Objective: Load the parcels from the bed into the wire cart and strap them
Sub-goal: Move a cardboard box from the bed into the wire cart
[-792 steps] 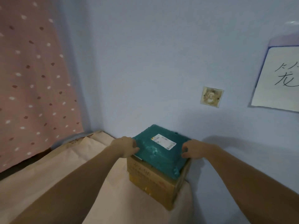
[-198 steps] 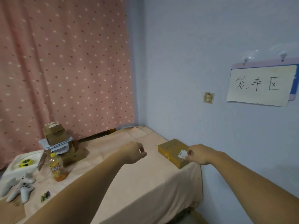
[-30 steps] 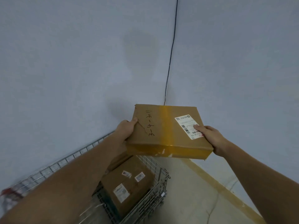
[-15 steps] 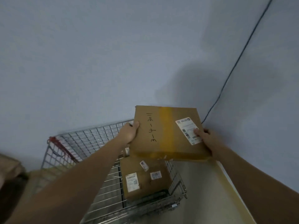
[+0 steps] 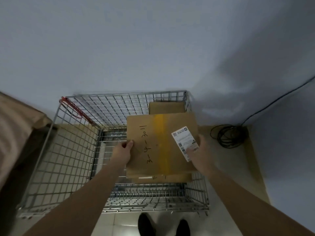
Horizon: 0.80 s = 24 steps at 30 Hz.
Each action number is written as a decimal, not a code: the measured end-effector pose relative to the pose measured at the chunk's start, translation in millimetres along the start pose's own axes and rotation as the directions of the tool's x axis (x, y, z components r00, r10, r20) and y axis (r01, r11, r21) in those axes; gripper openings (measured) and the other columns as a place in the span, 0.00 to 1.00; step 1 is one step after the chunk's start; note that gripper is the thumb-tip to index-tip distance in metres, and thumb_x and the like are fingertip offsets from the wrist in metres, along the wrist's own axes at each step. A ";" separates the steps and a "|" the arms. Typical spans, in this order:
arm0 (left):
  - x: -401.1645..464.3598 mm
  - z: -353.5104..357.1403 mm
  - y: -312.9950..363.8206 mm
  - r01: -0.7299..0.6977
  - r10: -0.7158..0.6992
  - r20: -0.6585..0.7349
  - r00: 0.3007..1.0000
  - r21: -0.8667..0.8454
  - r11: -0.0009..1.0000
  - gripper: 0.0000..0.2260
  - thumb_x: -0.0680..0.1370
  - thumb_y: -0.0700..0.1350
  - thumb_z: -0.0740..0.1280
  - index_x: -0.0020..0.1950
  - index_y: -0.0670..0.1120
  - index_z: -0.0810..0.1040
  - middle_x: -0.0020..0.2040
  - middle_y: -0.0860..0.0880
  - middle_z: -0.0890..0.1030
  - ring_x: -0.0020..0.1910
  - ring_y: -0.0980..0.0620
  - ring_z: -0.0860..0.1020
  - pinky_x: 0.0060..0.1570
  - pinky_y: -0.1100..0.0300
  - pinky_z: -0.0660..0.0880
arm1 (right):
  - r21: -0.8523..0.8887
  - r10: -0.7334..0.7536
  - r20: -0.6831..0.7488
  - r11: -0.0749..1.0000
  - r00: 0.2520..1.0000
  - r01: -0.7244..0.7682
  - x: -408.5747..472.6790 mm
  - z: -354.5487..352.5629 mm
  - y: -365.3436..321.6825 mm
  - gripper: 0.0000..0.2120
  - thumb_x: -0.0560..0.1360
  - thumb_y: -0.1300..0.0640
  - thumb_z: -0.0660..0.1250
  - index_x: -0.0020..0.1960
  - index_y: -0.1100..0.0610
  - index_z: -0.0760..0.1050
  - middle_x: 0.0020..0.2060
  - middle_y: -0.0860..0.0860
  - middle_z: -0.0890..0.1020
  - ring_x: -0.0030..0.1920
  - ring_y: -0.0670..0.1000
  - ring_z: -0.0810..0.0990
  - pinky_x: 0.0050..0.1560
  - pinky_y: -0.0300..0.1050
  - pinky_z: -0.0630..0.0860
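I hold a flat cardboard parcel [image 5: 160, 143] with yellow tape, a white label and handwriting, level over the right half of the wire cart [image 5: 76, 150]. My left hand [image 5: 122, 150] grips its left edge. My right hand [image 5: 200, 150] grips its right edge, the thumb on the label. Beneath it, other cardboard parcels lie in the cart; one [image 5: 166, 107] shows at the back and another edge [image 5: 162, 178] shows in front. A red strap [image 5: 76, 109] hangs along the cart's top left rim.
The bed corner [image 5: 15, 126] with beige cover is at the left, touching the cart. A coiled black cable [image 5: 229, 136] lies on the floor at the right, its lead climbing the wall. My shoes [image 5: 163, 225] stand before the cart. Blue-grey walls close behind.
My view has tilted down over the cart. Both hands have carried the parcel from chest height down over the cart's right half, above the parcels inside.
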<state>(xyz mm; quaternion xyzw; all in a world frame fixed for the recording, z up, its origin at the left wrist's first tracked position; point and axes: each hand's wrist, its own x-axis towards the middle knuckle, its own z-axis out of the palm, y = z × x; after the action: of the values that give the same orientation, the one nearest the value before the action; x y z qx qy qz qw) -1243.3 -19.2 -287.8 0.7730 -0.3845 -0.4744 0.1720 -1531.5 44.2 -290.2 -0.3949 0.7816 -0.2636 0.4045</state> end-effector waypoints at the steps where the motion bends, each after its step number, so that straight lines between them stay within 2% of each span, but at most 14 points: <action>1: 9.9 3.0 -10.6 0.023 -0.023 0.001 1.000 0.000 1.000 0.21 0.85 0.55 0.63 0.72 0.43 0.75 0.62 0.45 0.80 0.55 0.46 0.76 0.60 0.47 0.73 | -0.051 -0.021 0.017 0.998 1.000 0.022 4.5 11.5 7.4 0.30 0.78 0.58 0.71 0.76 0.54 0.63 0.65 0.56 0.77 0.63 0.57 0.78 0.60 0.59 0.80; 3: 30.0 8.5 -28.5 0.074 -0.074 0.004 0.997 -0.020 0.997 0.22 0.85 0.56 0.63 0.72 0.44 0.75 0.61 0.45 0.80 0.59 0.44 0.77 0.59 0.47 0.75 | -0.132 -0.027 0.059 0.991 0.998 0.035 15.5 30.2 23.7 0.29 0.78 0.57 0.71 0.75 0.53 0.63 0.65 0.57 0.76 0.62 0.58 0.78 0.60 0.59 0.80; 5: 47.6 14.6 -44.3 0.123 -0.123 0.010 0.992 -0.065 0.990 0.21 0.84 0.57 0.64 0.70 0.45 0.77 0.60 0.45 0.81 0.59 0.41 0.78 0.61 0.42 0.78 | -0.207 -0.023 0.098 0.977 0.995 0.043 26.8 45.3 40.3 0.29 0.78 0.54 0.71 0.75 0.50 0.63 0.65 0.58 0.76 0.57 0.56 0.79 0.54 0.51 0.81; 7: 63.1 20.8 -57.9 0.153 -0.153 0.006 0.988 -0.088 0.984 0.20 0.83 0.56 0.67 0.69 0.45 0.77 0.59 0.46 0.81 0.59 0.43 0.78 0.59 0.44 0.77 | -0.286 -0.028 0.121 0.956 0.992 0.062 35.9 59.0 55.5 0.30 0.78 0.52 0.70 0.76 0.48 0.60 0.66 0.59 0.73 0.54 0.55 0.79 0.48 0.41 0.78; 8: 70.0 24.2 -63.7 0.168 -0.168 0.001 0.986 -0.099 0.981 0.20 0.82 0.56 0.68 0.68 0.44 0.77 0.58 0.47 0.81 0.58 0.43 0.78 0.59 0.45 0.77 | -0.311 -0.026 0.142 0.948 0.990 0.070 39.5 65.3 62.2 0.32 0.79 0.51 0.69 0.78 0.47 0.58 0.68 0.59 0.72 0.55 0.56 0.79 0.49 0.43 0.78; 11: 89.6 37.8 -80.2 0.189 -0.189 0.013 0.982 -0.111 0.976 0.19 0.82 0.53 0.69 0.69 0.44 0.76 0.61 0.46 0.80 0.59 0.44 0.78 0.64 0.41 0.76 | -0.340 0.025 0.187 0.939 0.982 0.041 47.5 81.8 78.6 0.36 0.79 0.50 0.69 0.81 0.49 0.55 0.73 0.60 0.64 0.64 0.61 0.76 0.62 0.52 0.76; 15: 104.5 60.9 -93.9 0.178 -0.173 0.050 0.984 -0.124 0.976 0.13 0.82 0.48 0.69 0.64 0.45 0.75 0.60 0.46 0.80 0.59 0.45 0.79 0.64 0.43 0.76 | -0.440 0.093 0.178 0.898 0.980 -0.005 52.5 90.8 89.8 0.34 0.79 0.49 0.67 0.81 0.52 0.56 0.78 0.62 0.54 0.72 0.65 0.68 0.69 0.58 0.74; 17: 107.5 70.8 -102.0 0.200 -0.197 0.036 0.980 -0.154 0.968 0.12 0.81 0.46 0.70 0.63 0.46 0.74 0.59 0.47 0.80 0.58 0.46 0.78 0.61 0.45 0.77 | -0.511 0.012 0.161 0.857 0.987 0.074 46.2 93.4 95.8 0.30 0.79 0.50 0.67 0.78 0.53 0.64 0.79 0.62 0.52 0.76 0.65 0.63 0.72 0.58 0.70; 19: 106.8 79.9 -112.1 0.190 -0.189 0.025 0.982 -0.187 0.964 0.11 0.81 0.46 0.71 0.61 0.46 0.76 0.58 0.48 0.81 0.55 0.49 0.79 0.57 0.49 0.77 | -0.660 -0.186 0.208 0.698 0.960 0.278 36.9 97.4 102.5 0.24 0.76 0.49 0.69 0.71 0.52 0.73 0.80 0.61 0.54 0.79 0.64 0.57 0.76 0.60 0.66; 20: 104.4 83.7 -114.8 0.190 -0.189 0.020 0.982 -0.194 0.962 0.10 0.81 0.46 0.71 0.60 0.47 0.77 0.57 0.49 0.81 0.52 0.52 0.79 0.53 0.52 0.77 | -0.713 -0.231 0.273 0.603 0.934 0.358 33.3 99.8 104.8 0.23 0.76 0.48 0.69 0.70 0.52 0.75 0.81 0.60 0.55 0.80 0.63 0.55 0.76 0.62 0.64; 21: 101.8 86.9 -116.7 0.194 -0.196 0.013 0.981 -0.206 0.959 0.09 0.81 0.46 0.71 0.60 0.49 0.76 0.57 0.50 0.80 0.50 0.54 0.78 0.49 0.55 0.75 | -0.723 -0.208 0.329 0.572 0.921 0.387 30.8 103.1 107.4 0.24 0.77 0.46 0.68 0.71 0.51 0.74 0.81 0.58 0.56 0.80 0.61 0.56 0.76 0.62 0.64; 24: 96.0 89.8 -116.9 0.197 -0.201 0.008 0.980 -0.228 0.953 0.09 0.82 0.45 0.70 0.60 0.51 0.75 0.59 0.50 0.81 0.48 0.55 0.77 0.40 0.59 0.73 | -0.685 -0.051 0.387 0.653 0.921 0.324 32.1 109.2 106.4 0.31 0.79 0.44 0.64 0.79 0.50 0.62 0.81 0.54 0.55 0.80 0.57 0.54 0.75 0.60 0.63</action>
<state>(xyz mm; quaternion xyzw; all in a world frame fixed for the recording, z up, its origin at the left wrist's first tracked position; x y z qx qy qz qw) -1246.2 -7.6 -463.3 0.7867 -0.2463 -0.5242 0.2139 -1494.2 65.8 -439.9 -0.6425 0.6944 0.1043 0.3068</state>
